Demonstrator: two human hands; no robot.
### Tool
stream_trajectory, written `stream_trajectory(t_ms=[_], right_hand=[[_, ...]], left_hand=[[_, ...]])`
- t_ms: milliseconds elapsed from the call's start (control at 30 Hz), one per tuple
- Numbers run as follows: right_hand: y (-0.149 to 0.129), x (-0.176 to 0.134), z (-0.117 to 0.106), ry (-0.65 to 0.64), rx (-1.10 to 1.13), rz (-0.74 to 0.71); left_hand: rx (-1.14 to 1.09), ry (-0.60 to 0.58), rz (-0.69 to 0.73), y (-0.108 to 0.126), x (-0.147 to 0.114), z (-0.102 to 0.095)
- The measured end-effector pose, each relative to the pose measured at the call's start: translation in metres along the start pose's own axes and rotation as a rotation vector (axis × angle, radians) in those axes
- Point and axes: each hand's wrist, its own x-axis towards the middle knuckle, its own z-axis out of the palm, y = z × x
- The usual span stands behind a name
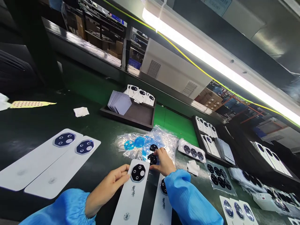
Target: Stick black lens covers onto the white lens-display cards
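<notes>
My left hand (109, 186) grips the upper left edge of a white phone back panel (131, 198) with a dark camera window, dark lettering and a small round emblem. Just right of its top end, my right hand (165, 162) pinches a black round camera lens cover (152, 159). Another black lens cover (153, 147) lies above it, partly behind the fingertips. Both are over clear plastic film (168, 137) with blue pieces (139, 142). Under my right forearm, a second white panel (161, 203) is partly hidden by the blue sleeve.
Two larger white panels (58, 168) lie at left. A dark tray (140, 117) holds grey sheets and white panels; another tray (225, 159) stands at right. Bagged lens covers (219, 176), a strip of three (193, 152) and white panels (239, 211) lie at right. A tube lamp (211, 59) hangs overhead.
</notes>
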Motion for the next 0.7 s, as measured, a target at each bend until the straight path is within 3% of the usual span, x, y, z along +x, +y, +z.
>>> stream_trajectory(t_ms=[300, 567, 700], right_hand=[[0.003, 0.000, 0.008, 0.019, -0.031, -0.040], [0.000, -0.005, 0.007, -0.039, -0.019, -0.080], [-0.006, -0.015, 0.000, -0.019, -0.033, -0.086]], left_hand=[[0.013, 0.098, -0.010, 0.002, 0.000, -0.004], [0.003, 0.111, -0.005, 0.005, -0.001, -0.004], [0.023, 0.142, -0.006, -0.006, 0.002, -0.007]])
